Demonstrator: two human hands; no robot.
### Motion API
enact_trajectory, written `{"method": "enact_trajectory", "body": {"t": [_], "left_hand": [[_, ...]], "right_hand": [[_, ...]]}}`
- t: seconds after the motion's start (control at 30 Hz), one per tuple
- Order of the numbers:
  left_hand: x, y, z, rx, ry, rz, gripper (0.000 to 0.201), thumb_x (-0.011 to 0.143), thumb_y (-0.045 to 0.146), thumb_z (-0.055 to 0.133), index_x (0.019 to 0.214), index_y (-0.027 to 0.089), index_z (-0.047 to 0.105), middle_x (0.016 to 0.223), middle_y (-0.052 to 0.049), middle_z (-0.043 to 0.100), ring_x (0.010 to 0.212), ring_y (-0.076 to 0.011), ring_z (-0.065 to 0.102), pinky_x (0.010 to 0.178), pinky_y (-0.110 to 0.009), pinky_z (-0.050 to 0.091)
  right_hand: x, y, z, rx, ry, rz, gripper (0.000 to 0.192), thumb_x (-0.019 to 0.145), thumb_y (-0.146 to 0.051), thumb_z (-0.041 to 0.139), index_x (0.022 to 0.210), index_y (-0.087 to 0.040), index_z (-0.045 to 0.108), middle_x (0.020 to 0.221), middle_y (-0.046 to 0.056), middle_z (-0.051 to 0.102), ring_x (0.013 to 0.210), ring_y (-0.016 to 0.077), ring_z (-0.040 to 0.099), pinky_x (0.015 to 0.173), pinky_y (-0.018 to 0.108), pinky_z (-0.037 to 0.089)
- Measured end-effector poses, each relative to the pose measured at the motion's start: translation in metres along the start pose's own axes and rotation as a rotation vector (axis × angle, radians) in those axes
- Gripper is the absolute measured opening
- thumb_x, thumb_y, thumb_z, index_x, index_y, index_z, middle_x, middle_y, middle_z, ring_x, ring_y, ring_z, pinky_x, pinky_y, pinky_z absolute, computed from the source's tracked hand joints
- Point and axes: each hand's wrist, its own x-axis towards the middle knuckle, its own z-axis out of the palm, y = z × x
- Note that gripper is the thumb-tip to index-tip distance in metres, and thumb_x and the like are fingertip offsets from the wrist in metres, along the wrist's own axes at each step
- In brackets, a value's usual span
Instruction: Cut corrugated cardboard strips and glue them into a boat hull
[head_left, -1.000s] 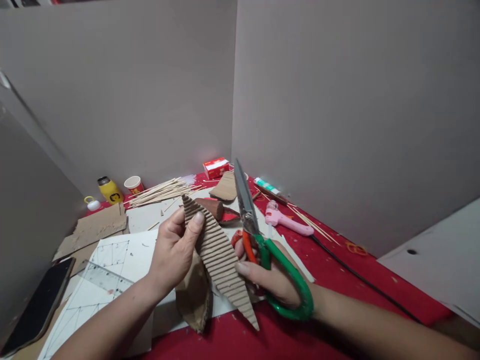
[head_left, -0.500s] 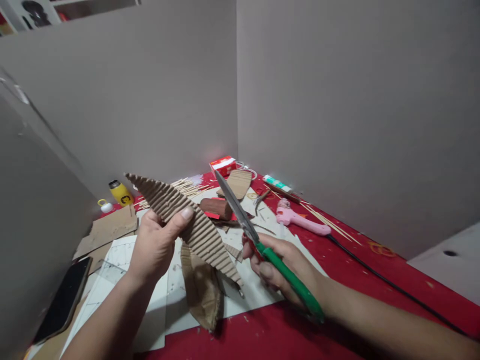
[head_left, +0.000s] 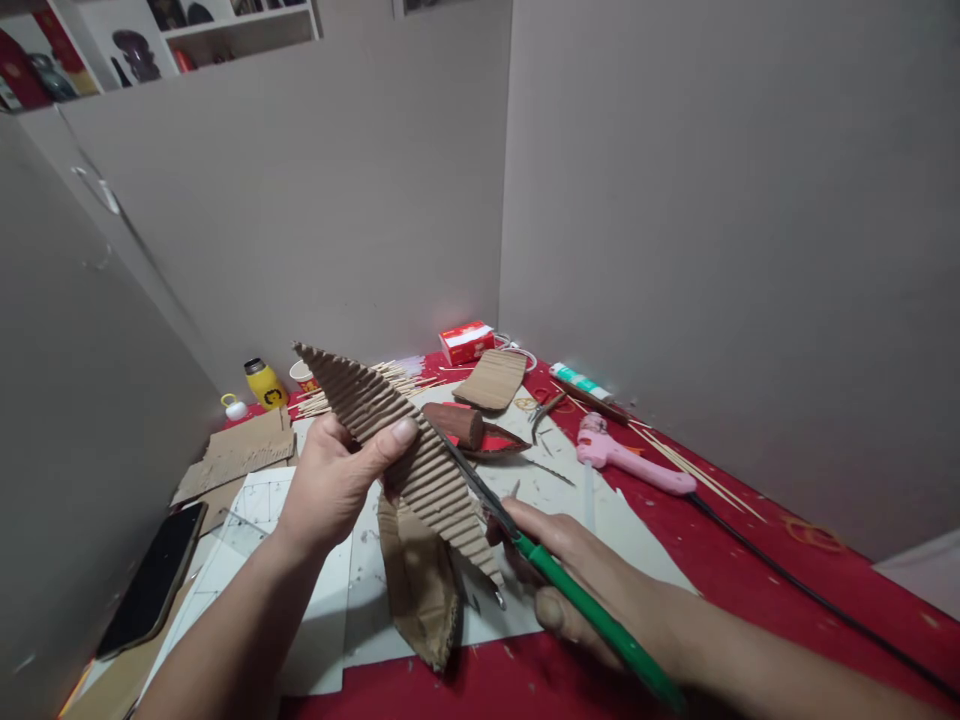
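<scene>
Thumb on top, my left hand (head_left: 349, 470) grips a pointed, leaf-shaped piece of corrugated cardboard (head_left: 442, 490), its ridges facing up. My right hand (head_left: 592, 570) holds green-handled scissors (head_left: 570, 590). Their dark blades lie along the right edge of the cardboard piece; whether they cut into it I cannot tell. Beneath, a curved boat-shaped cardboard piece (head_left: 420, 590) rests on the white sheet (head_left: 360, 640). Behind the blades sit a brown cylinder (head_left: 457, 425) and a red-lined pointed piece (head_left: 506, 440), both partly covered.
A pink glue gun (head_left: 637, 465) with a black cord lies at the right. Bamboo sticks (head_left: 405, 380), a red box (head_left: 466, 342) and a cardboard offcut (head_left: 491, 380) are at the back. A yellow bottle (head_left: 265, 383) and a phone (head_left: 154, 580) stand and lie at the left.
The scissors have come from above and apart to the right edge of the cardboard piece, their blades now lower. My view has shifted, so the scene sits farther right.
</scene>
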Motion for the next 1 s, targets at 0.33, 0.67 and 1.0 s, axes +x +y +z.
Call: {"method": "enact_trajectory", "body": {"t": [0.33,0.67,1.0], "left_hand": [[-0.002,0.001,0.001,-0.012,-0.039,-0.007,0.021,0.08,0.027,0.074,0.067,0.016,0.062,0.058,0.002,0.055,0.047,-0.0072,0.049,0.039,-0.019,0.041],[-0.001,0.0,0.002,-0.047,-0.069,0.008,0.016,0.081,0.026,0.074,0.07,0.017,0.066,0.059,0.004,0.058,0.047,-0.005,0.05,0.039,-0.015,0.04],[-0.005,-0.003,0.007,-0.036,-0.136,-0.092,0.019,0.079,0.03,0.075,0.069,0.016,0.067,0.059,0.003,0.059,0.047,-0.0066,0.05,0.041,-0.018,0.041]], "right_hand": [[-0.007,0.007,0.003,0.007,0.028,0.042,0.051,0.083,-0.067,0.056,0.098,-0.018,0.058,0.065,-0.001,0.053,0.06,0.0148,0.044,0.058,0.025,0.043],[-0.006,0.015,0.01,0.067,0.051,0.006,0.041,0.091,-0.058,0.05,0.091,-0.018,0.054,0.068,-0.003,0.045,0.061,0.012,0.038,0.056,0.023,0.038],[-0.004,0.007,0.002,-0.125,0.095,0.037,0.039,0.086,-0.058,0.056,0.09,-0.019,0.054,0.065,-0.001,0.051,0.059,0.0155,0.044,0.062,0.028,0.043]]}}
